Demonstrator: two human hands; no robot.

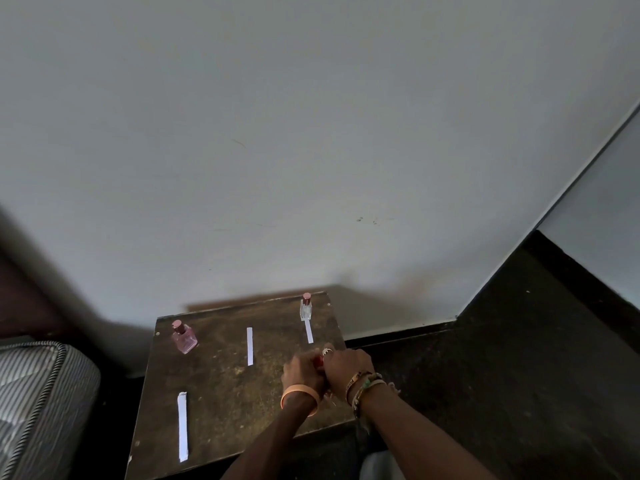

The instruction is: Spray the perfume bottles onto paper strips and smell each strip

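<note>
Paper strip lies nearest, at 7 o'clock on the table. At 4 o'clock the left hand and right hand both curl round a mostly hidden red-topped bottle, probably uncapping it. A middle strip lies at centre. Farther off, a pink bottle stands at 10 o'clock and a clear bottle at 1 o'clock, behind a far strip. Next, the nozzle needs aiming at a strip.
</note>
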